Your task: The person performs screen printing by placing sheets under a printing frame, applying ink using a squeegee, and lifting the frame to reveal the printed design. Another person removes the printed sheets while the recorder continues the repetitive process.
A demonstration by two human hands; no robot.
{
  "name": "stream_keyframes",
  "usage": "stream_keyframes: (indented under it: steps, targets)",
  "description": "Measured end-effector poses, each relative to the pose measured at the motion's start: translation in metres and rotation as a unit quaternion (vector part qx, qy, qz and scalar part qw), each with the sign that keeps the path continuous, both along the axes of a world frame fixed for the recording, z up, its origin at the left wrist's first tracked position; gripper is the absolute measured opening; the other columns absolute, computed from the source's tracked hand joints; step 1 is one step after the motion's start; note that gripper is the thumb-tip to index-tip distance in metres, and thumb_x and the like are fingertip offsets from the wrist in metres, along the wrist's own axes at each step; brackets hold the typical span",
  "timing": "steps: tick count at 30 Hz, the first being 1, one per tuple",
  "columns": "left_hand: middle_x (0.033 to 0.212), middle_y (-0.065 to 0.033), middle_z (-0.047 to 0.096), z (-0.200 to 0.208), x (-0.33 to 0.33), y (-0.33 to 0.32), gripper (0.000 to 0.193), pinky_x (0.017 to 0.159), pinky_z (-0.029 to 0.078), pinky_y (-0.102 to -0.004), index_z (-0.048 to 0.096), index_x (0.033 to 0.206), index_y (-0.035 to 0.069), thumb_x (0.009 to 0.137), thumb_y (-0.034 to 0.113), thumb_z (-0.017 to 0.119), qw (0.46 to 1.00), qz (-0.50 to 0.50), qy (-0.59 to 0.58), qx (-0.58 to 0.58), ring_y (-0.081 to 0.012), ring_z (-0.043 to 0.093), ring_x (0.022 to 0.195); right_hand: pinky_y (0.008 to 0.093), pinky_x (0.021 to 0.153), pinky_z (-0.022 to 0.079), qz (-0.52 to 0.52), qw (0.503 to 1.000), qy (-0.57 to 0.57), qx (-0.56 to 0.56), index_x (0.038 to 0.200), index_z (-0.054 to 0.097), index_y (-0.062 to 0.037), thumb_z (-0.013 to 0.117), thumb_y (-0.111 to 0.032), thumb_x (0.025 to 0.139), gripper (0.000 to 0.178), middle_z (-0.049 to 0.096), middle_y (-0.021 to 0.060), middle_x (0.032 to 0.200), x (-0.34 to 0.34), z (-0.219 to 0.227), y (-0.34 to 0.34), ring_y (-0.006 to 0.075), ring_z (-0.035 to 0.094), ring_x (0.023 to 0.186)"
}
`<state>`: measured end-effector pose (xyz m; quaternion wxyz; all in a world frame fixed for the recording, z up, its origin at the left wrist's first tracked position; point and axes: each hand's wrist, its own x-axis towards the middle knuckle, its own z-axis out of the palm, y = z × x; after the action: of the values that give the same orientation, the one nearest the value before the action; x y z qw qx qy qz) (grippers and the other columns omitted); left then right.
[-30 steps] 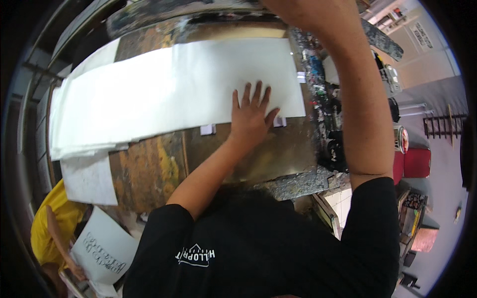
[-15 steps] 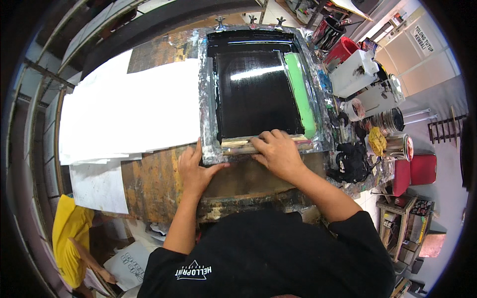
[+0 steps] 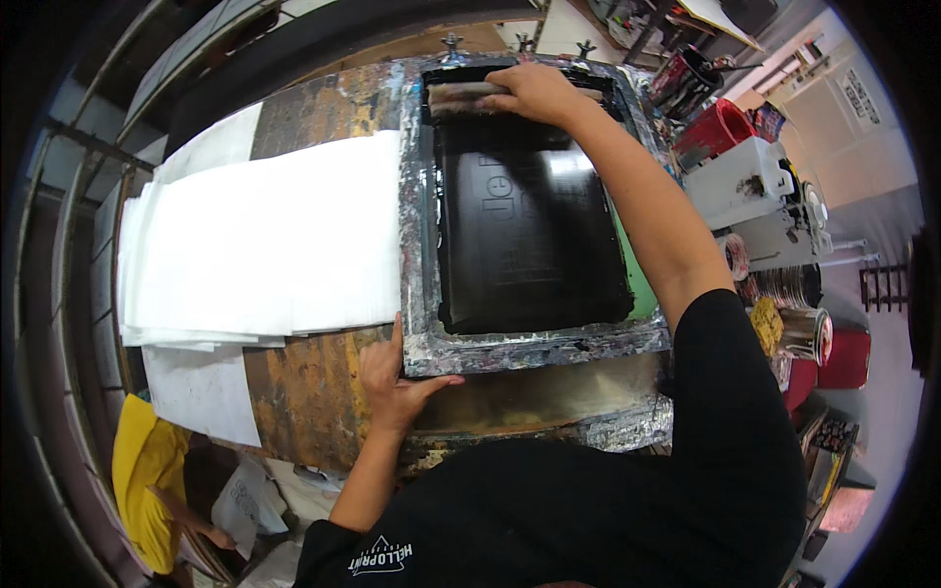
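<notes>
A screen printing frame point(image 3: 539, 355), crusted with dried ink, lies on the worktable. Its mesh point(image 3: 529, 235) is coated in glossy black ink, with faint raised lettering showing through. At the far end of the frame my right hand point(image 3: 534, 93) is closed over a wide squeegee point(image 3: 459, 96), whose blade rests on the inked mesh. My left hand point(image 3: 390, 387) braces the near left corner, index finger along the left side and thumb along the front edge, spread apart. A green strip point(image 3: 637, 284) borders the ink on the right, partly hidden by my right arm.
Stacked white sheets point(image 3: 265, 235) lie left of the frame on the stained table point(image 3: 304, 382). Wing-nut clamps point(image 3: 451, 49) stand behind it. A red bucket point(image 3: 714, 132), white jugs point(image 3: 735, 176) and cans crowd the right. A person in yellow point(image 3: 147, 470) holds a printed sheet, lower left.
My right hand has pushed the squeegee from the frame's near end to its far end. My left hand stays at the corner. The view has shifted slightly.
</notes>
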<state>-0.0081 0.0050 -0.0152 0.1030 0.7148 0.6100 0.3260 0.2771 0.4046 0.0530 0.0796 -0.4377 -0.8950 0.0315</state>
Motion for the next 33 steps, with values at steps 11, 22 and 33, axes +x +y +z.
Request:
stream_keyframes:
  steps: [11, 22, 33]
  targets:
    - [0.097, -0.0126, 0.076, 0.004, 0.011, -0.004, 0.111, 0.082, 0.053, -0.0403, 0.054, 0.154, -0.007, 0.068, 0.045, 0.101, 0.996, 0.002, -0.081, 0.026, -0.0267, 0.068, 0.083, 0.0498, 0.073, 0.059, -0.017, 0.999, 0.004, 0.031, 0.111, 0.062, -0.0107, 0.076, -0.042, 0.094, 0.038, 0.068, 0.0104, 0.099, -0.002, 0.019, -0.271, 0.0356, 0.071, 0.093]
    - [0.131, -0.0204, 0.061, 0.107, 0.045, 0.055, 0.106, 0.11, 0.043, -0.044, 0.02, 0.172, -0.002, 0.097, 0.039, 0.083, 0.904, -0.042, -0.4, 0.143, -0.0274, 0.056, 0.119, 0.0495, 0.092, 0.041, -0.061, 0.941, 0.099, 0.317, 0.106, 0.067, -0.0097, 0.067, -0.036, 0.1, 0.027, 0.069, 0.0091, 0.092, -0.012, 0.187, -0.294, 0.0315, 0.068, 0.094]
    - [0.164, -0.0279, 0.048, 0.06, 0.066, 0.058, 0.099, 0.129, -0.002, -0.0714, 0.046, 0.155, -0.013, 0.096, 0.063, 0.071, 0.996, -0.027, 0.082, -0.023, -0.0434, 0.032, 0.161, 0.0401, 0.071, 0.044, -0.06, 0.945, 0.14, 0.288, 0.091, 0.068, -0.0075, 0.065, -0.041, 0.1, 0.035, 0.067, 0.0103, 0.075, -0.017, 0.25, -0.235, 0.0261, 0.062, 0.071]
